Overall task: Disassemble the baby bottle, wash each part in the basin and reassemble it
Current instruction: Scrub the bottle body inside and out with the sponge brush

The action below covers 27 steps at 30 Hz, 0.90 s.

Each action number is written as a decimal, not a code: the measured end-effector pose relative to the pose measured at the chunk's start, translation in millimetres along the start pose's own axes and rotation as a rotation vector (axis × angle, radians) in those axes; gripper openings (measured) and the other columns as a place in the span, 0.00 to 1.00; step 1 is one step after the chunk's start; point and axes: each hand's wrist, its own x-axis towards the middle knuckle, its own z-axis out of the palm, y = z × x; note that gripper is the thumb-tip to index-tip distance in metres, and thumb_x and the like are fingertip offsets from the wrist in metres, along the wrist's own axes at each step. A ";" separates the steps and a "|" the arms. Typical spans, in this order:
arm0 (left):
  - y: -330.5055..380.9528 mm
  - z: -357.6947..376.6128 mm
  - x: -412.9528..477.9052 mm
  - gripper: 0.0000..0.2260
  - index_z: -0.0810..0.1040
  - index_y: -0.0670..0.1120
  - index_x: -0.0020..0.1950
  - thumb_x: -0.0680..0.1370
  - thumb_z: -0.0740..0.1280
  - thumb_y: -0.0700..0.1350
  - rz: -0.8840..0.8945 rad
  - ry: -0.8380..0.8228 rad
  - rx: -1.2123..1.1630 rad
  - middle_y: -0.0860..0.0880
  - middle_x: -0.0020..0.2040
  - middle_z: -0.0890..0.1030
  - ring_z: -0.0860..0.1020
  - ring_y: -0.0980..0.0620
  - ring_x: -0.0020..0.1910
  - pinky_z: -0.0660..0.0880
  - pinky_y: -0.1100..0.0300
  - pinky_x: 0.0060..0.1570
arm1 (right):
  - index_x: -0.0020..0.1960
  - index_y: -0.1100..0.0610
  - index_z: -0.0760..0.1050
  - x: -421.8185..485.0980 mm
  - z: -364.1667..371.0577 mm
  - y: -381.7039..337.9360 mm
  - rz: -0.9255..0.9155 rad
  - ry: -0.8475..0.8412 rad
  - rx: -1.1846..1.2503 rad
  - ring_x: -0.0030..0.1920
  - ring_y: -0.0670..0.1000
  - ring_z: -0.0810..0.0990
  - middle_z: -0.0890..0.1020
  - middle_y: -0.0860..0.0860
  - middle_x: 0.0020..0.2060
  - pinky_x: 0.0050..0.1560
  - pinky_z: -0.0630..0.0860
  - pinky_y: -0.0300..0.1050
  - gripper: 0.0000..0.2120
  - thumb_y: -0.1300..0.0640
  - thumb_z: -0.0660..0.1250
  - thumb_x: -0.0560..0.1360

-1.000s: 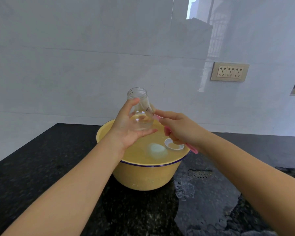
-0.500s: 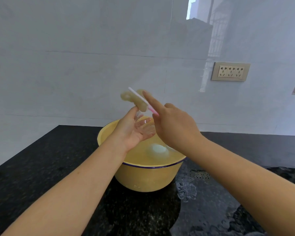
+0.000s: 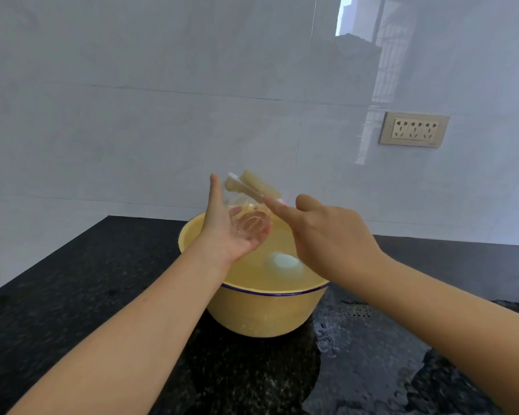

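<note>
The glossy black speckled stone countertop (image 3: 102, 324) carries a puddle to the right of the round yellow enamel basin (image 3: 267, 313), thin blue line at its rim, full of water. A white rounded part (image 3: 280, 260), likely the teat or cap, floats there, so the bottle is already apart and washing is under way; reassembly is all left to do. Over the basin the left hand (image 3: 231, 235) cradles the clear smooth bottle body (image 3: 247, 224), fingers curled beneath it. The right hand (image 3: 330, 238) grips the pink handle of a pale spongy bottle brush (image 3: 252, 185), its foam head at the bottle's mouth, in or just outside I cannot tell. Behind stand glossy pale wall tiles (image 3: 132, 130) and a beige triple socket (image 3: 414, 130)
</note>
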 end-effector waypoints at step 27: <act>-4.9 17.3 -5.1 0.14 0.74 0.53 0.48 0.66 0.70 0.53 0.548 0.043 0.646 0.52 0.51 0.76 0.75 0.54 0.54 0.72 0.59 0.40 | 0.65 0.54 0.73 -3.4 1.8 11.2 0.804 -0.725 1.599 0.21 0.43 0.59 0.66 0.50 0.28 0.16 0.58 0.34 0.15 0.62 0.58 0.80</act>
